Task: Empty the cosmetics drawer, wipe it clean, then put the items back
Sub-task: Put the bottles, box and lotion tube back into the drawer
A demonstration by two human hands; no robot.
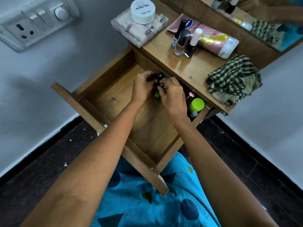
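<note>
Inside the open drawer [106, 99], near its back, left hand [143, 89] curls its fingers round a black-capped bottle [159, 75]; right hand [172, 97] pinches a second black cap [161, 85] with its fingertips.

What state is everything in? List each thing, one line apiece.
Drawer: open, a few items at its back.
Left hand: gripping a black-capped tube.
Right hand: gripping a second black-capped tube.
Green-capped bottle: capped, in the drawer.
Checked cloth: crumpled on the tabletop.
Nail polish bottles: upright, capped.
Pink tube: lying flat.
White jar: closed, atop clear box.
</note>
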